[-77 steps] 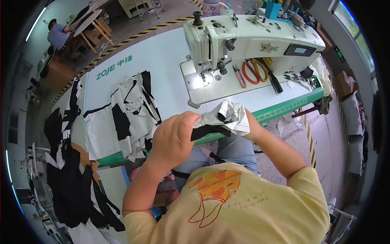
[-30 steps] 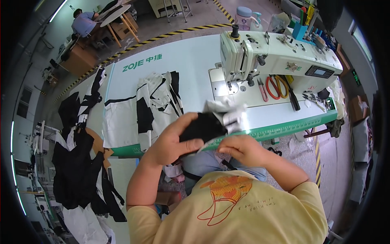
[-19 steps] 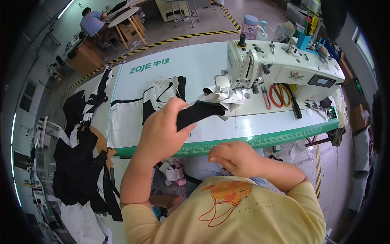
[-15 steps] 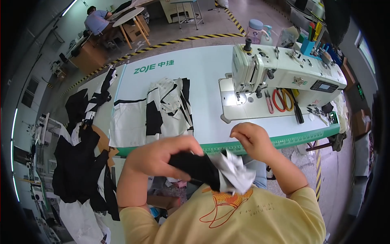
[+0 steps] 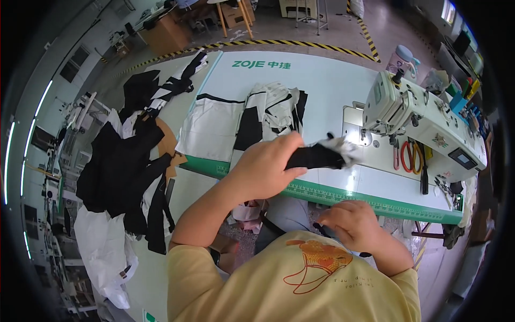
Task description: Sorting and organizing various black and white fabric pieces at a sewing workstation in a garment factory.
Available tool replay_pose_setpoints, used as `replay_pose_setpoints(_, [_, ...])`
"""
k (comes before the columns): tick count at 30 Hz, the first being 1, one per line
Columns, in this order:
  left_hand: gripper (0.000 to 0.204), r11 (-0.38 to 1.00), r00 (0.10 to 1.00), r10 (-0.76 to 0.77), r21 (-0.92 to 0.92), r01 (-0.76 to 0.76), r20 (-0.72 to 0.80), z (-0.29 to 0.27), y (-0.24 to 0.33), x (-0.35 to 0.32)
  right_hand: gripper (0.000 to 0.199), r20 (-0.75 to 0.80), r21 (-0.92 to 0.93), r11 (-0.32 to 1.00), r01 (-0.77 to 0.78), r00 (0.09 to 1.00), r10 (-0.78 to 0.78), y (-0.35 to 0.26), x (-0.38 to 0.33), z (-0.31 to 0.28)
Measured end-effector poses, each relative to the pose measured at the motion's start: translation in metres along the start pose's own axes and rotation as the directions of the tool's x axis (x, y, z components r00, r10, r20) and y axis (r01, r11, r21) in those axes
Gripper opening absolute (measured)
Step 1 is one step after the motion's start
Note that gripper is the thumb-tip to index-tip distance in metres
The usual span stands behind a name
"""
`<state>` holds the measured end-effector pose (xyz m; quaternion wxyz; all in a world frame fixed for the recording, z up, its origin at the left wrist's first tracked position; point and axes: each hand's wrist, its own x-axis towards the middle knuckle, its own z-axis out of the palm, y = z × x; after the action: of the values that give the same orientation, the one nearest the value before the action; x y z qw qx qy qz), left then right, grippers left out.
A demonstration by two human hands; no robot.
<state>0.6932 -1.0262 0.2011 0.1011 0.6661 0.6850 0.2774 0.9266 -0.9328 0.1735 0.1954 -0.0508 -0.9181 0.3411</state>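
My left hand (image 5: 268,167) is closed on a bundled black and white fabric piece (image 5: 316,158), raised over the front part of the sewing table. Its white far end is smeared by motion. In front of my chest, my right hand (image 5: 353,225) is held low, just off the table's front edge, with its fingers curled in. A small dark thing shows by those fingertips, too unclear to name. Beyond the left hand lies a stack of black and white fabric pieces (image 5: 273,110), with a flat white fabric panel with a black top edge (image 5: 210,129) beside it.
A white sewing machine (image 5: 424,115) stands at the right of the table. Scissors with red and yellow handles (image 5: 412,157) and a black-handled tool (image 5: 424,180) lie in front of it. Black garment pieces (image 5: 120,166) are heaped on the left surface. A green ruler strip (image 5: 375,203) lines the front edge.
My left hand has lifted the fabric piece from above my lap up and forward over the table. My right hand has dropped down toward my chest. The whole view has turned left.
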Motion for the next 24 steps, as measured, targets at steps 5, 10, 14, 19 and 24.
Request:
replay_pose_setpoints(5, [0.042, 0.822, 0.59, 0.378, -0.552, 0.141, 0.713, 0.001, 0.003, -0.011, 0.014, -0.105, 0.083, 0.989, -0.12, 0.986, 0.129, 0.03, 0.009, -0.018])
replay_pose_setpoints(10, [0.041, 0.705, 0.999, 0.019, -0.709, 0.007, 0.029, 0.001, -0.01, -0.005, 0.022, 0.109, 0.129, 0.99, 0.06, 0.991, -0.074, -0.004, 0.01, -0.001])
replay_pose_setpoints(14, [0.047, 0.825, 0.683, 0.335, -0.552, 0.119, 0.649, -0.004, 0.006, -0.015, 0.012, -0.161, 0.052, 0.973, -0.225, 0.96, 0.23, 0.023, 0.018, -0.026])
replay_pose_setpoints(19, [0.044, 0.851, 0.994, -0.018, -0.524, -0.04, -0.104, 0.005, -0.005, -0.009, 0.025, 0.264, 0.226, 0.973, 0.053, 0.958, -0.114, -0.005, 0.006, 0.0])
replay_pose_setpoints(24, [0.046, 0.91, 0.755, 0.263, -0.414, 0.012, 0.6, 0.0, 0.01, -0.019, 0.007, -0.218, 0.028, 0.966, -0.257, 0.942, 0.257, 0.027, 0.016, -0.023])
